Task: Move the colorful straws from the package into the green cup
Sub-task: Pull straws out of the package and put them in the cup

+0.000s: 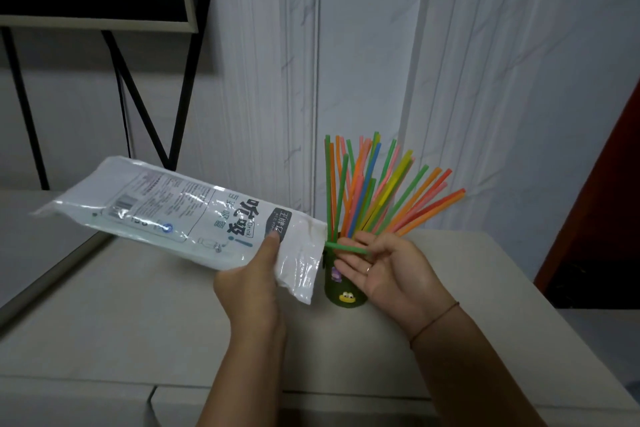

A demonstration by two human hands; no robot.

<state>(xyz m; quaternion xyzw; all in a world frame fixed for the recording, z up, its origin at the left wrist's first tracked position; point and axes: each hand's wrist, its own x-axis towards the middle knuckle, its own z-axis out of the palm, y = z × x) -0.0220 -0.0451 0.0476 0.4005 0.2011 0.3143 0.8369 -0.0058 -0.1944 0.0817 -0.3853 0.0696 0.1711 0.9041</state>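
Your left hand [252,284] grips the package [173,208] near its open right end, thumb pressed on top of the printed plastic and the other fingers curled beneath. The package is held off the surface [138,305], with its sealed end pointing up and to the left. It looks flat and mostly see-through.

A single green straw [346,248] sticks out of the package mouth, lying nearly level. Your right hand [388,270], palm turned toward you, pinches the far end of that straw between thumb and fingertips. The remaining fingers are spread loosely below it. There is a ring [368,269] on one finger and a thin cord [436,319] around the wrist.

The green cup [341,291] stands upright on the surface just behind your right hand and just right of the package mouth. It has a small frog figure [346,296] on its near side. A big bunch of colorful straws [381,191] already stands in it, fanning up and to the right in green, orange, pink, yellow and blue.

A pale wall [485,80] rises on the far side.
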